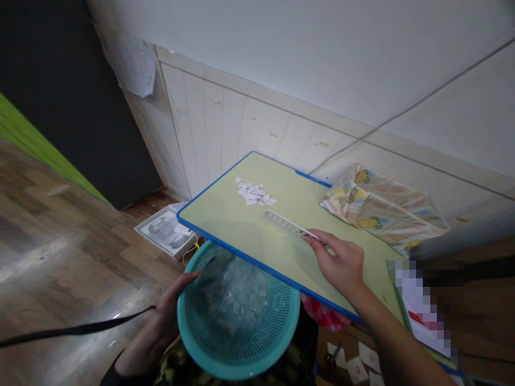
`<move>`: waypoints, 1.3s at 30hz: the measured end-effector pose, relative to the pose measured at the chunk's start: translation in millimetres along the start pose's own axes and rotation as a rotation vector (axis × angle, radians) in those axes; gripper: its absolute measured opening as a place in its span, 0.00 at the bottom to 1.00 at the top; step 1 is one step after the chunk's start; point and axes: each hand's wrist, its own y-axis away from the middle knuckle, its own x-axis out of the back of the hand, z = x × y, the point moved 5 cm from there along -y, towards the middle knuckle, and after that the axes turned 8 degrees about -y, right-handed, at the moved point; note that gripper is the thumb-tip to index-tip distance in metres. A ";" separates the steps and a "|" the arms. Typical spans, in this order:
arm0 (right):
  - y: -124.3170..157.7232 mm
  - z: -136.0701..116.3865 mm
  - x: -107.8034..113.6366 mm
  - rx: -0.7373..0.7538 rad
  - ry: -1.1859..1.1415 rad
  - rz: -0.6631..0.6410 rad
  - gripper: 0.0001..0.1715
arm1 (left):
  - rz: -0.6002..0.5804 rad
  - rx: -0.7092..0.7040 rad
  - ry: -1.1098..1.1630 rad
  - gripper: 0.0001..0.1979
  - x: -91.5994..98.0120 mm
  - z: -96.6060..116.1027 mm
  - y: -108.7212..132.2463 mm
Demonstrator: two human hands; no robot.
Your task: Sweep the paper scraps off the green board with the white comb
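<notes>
My right hand (pixel 341 261) is closed around the end of a long white comb-like tool (pixel 285 221), whose row of teeth or bristles is slightly blurred. The tool is held low over the pale green tabletop (pixel 257 241) with its blue edge. Beyond its far end lies a small heap of white paper scraps (pixel 253 193). Below the near edge, a turquoise plastic basket (pixel 187 343) rests on my lap, holding many small clear pieces (pixel 241 292). My left hand (pixel 173 295) grips the basket's left rim; most of its fingers are hidden.
A patterned cloth (pixel 386 209) sits at the table's back right by the white wall. An open white box (pixel 164 230) is on the floor, left of the table. Scissors (pixel 330 360) and paper cards (pixel 357 370) lie below the table's near edge. A dark strap (pixel 80 328) crosses the left.
</notes>
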 end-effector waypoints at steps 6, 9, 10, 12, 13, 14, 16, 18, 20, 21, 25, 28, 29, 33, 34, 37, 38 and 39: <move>-30.7 27.7 -7.6 -0.100 -0.058 0.127 0.09 | -0.064 0.021 -0.018 0.07 -4.0 0.9 2.7; -49.1 20.7 -31.0 -0.054 -0.199 0.049 0.09 | -0.058 0.004 -0.020 0.11 -7.4 3.9 5.6; -54.2 18.4 -38.4 -0.036 -0.232 0.022 0.09 | -0.050 -0.001 -0.019 0.11 -8.1 4.7 6.5; -61.4 16.1 -48.9 -0.018 -0.259 -0.025 0.10 | -0.041 0.003 -0.018 0.10 -8.8 5.1 7.6; -63.4 16.1 -50.8 -0.016 -0.256 -0.046 0.10 | -0.040 0.005 -0.017 0.09 -8.7 5.0 7.7; -64.4 16.7 -50.3 -0.016 -0.246 -0.067 0.10 | -0.040 0.008 -0.017 0.09 -8.3 4.7 7.5; -64.6 19.3 -41.2 -0.017 -0.219 -0.102 0.10 | -0.040 0.010 -0.022 0.08 -6.5 3.8 6.3; -64.1 23.2 -23.7 -0.013 -0.190 -0.129 0.09 | -0.039 0.005 -0.032 0.08 -4.2 2.7 4.1; -64.5 28.1 -3.5 -0.004 -0.151 -0.150 0.08 | -0.042 0.002 -0.040 0.09 -2.2 1.5 1.4; -65.3 30.9 5.9 -0.002 -0.125 -0.149 0.08 | -0.045 -0.001 -0.042 0.10 -1.4 1.0 0.1; -70.7 41.5 24.9 -0.021 -0.053 -0.070 0.09 | -0.029 -0.008 -0.062 0.11 1.6 -0.2 -2.1; -73.3 46.8 15.1 -0.072 -0.091 -0.009 0.10 | -0.027 0.016 -0.069 0.10 0.5 -0.8 0.4; -73.5 47.7 9.0 -0.085 -0.112 -0.008 0.10 | -0.027 0.022 -0.068 0.09 -0.4 -0.7 1.6; -72.2 46.5 -9.9 -0.101 -0.167 -0.082 0.11 | 0.009 -0.017 -0.072 0.08 -3.0 2.4 5.6; -71.6 45.9 -10.2 -0.102 -0.172 -0.102 0.10 | 0.014 -0.031 -0.074 0.08 -3.4 3.1 5.9; -71.1 46.1 1.8 -0.105 -0.161 -0.125 0.10 | 0.011 -0.036 -0.074 0.10 -3.6 2.8 4.8; -71.7 47.1 8.3 -0.107 -0.151 -0.128 0.10 | 0.011 -0.035 -0.072 0.10 -2.9 2.4 4.0; -72.6 48.8 14.8 -0.110 -0.140 -0.131 0.10 | 0.012 -0.035 -0.070 0.11 -2.0 2.1 3.1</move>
